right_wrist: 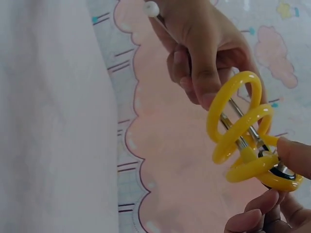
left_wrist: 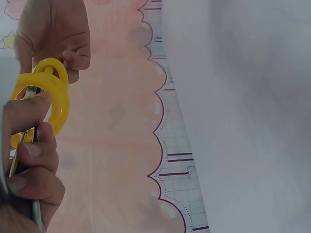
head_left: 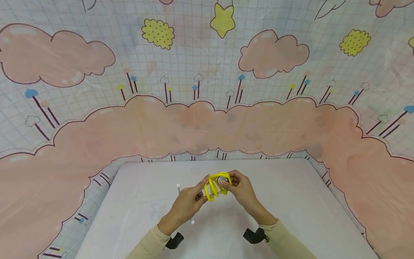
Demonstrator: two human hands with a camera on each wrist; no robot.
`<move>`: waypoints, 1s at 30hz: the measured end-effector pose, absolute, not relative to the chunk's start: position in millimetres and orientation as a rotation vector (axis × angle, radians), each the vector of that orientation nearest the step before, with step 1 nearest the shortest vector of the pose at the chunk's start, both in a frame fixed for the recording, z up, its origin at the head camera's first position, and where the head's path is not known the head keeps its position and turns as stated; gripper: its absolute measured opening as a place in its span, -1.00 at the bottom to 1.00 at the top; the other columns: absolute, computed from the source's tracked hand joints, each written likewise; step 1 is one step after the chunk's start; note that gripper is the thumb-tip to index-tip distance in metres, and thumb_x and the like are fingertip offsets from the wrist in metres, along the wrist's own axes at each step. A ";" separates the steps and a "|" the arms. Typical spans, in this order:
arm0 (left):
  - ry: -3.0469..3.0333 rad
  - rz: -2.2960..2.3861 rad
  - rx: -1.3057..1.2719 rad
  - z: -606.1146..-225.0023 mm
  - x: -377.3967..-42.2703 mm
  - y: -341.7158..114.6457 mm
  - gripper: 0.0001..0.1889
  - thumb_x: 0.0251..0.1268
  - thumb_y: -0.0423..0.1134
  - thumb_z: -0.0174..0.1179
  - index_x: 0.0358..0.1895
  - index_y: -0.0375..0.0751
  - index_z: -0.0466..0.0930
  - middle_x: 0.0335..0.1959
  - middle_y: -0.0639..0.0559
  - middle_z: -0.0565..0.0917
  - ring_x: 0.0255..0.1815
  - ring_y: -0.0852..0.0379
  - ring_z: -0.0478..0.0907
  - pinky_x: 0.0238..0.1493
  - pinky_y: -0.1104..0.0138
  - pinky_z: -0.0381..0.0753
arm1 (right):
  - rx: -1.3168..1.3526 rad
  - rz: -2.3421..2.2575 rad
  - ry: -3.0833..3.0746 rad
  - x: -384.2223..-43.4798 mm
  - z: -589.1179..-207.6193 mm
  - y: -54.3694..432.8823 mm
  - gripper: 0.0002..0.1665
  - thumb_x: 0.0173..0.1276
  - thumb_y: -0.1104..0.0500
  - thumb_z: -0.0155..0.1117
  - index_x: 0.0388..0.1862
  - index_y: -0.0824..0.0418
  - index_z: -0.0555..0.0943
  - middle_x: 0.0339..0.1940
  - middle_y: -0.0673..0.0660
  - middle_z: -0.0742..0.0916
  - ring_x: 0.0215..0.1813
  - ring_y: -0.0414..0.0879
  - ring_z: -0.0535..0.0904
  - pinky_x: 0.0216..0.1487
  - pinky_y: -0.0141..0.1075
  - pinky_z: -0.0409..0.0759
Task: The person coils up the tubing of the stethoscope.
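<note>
A stethoscope with yellow tubing (head_left: pixel 213 187) is held up between both hands above the white table. The tubing is wound in several loops about its metal ear tubes (right_wrist: pixel 238 133). My left hand (head_left: pixel 187 205) grips the ear tubes; in the left wrist view its fingers (left_wrist: pixel 36 150) curl round them. White ear tips (head_left: pixel 178 186) stick out beyond this hand on either side. With thumb and fingers, my right hand (head_left: pixel 244 192) pinches the round chest piece (head_left: pixel 222 180) at the coil's far end. In the right wrist view, the thumb (right_wrist: pixel 294 158) lies beside the chest piece.
The white tabletop (head_left: pixel 129 208) lies beneath both hands. Behind and around it hangs a patterned cloth (head_left: pixel 194 126) with pink clouds. A black strap piece (head_left: pixel 174 241) is at the left wrist, another (head_left: pixel 253 236) at the right.
</note>
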State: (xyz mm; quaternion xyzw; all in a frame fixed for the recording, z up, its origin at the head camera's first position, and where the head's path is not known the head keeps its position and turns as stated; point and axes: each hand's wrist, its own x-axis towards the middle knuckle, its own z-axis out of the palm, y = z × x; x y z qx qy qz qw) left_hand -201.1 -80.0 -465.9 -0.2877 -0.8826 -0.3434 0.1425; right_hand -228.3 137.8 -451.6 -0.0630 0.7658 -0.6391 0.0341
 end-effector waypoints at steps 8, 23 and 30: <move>-2.520 -0.999 -0.842 -466.2 -201.9 -78.7 -0.19 0.14 -0.38 0.40 0.49 -0.08 0.25 -0.62 0.13 0.60 -0.64 0.45 0.28 -0.54 0.55 0.40 | -0.356 -2.003 2.479 -224.6 -456.5 135.2 -0.73 0.34 0.12 0.36 -0.06 0.16 0.55 -0.35 0.07 0.60 -0.39 -0.20 0.46 -0.35 -0.42 0.50; -2.525 -1.024 -0.784 -470.6 -203.2 -77.3 -0.20 0.13 -0.36 0.41 0.47 -0.10 0.28 -0.68 0.22 0.51 -0.67 0.46 0.22 -0.58 0.55 0.34 | -0.786 -1.561 3.270 -220.9 -464.5 131.8 -0.56 0.22 0.08 0.48 0.06 0.16 0.64 -0.15 0.05 0.74 -0.30 -0.17 0.66 -0.45 -0.46 0.56; -2.496 -1.022 -0.793 -472.4 -204.4 -75.4 -0.19 0.12 -0.35 0.42 0.47 -0.11 0.27 -0.68 0.22 0.49 -0.67 0.46 0.22 -0.59 0.55 0.34 | -0.757 -1.654 3.160 -220.4 -464.7 132.7 -0.57 0.27 0.11 0.43 0.10 0.19 0.62 -0.20 0.11 0.80 -0.29 -0.11 0.74 -0.39 -0.47 0.62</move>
